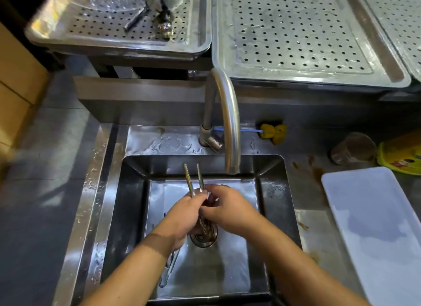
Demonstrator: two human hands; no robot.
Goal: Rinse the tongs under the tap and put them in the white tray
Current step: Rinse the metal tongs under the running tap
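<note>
Two serrated tips showing, left hand point(182, 216) and right hand point(230, 212) gripping tongs point(189, 180), handles hidden

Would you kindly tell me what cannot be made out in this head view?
All in the head view:
- Tongs: middle hidden by the left hand and right hand.
- Tap: whether water runs, too faint to tell.
- White tray: cut off by the right and bottom edges.
- Utensils on the far-left rack: blurred.

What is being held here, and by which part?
Metal tongs: the left hand grips them around mid-length, serrated tips pointing toward the tap, and the right hand pinches the arms beside that grip.
</note>
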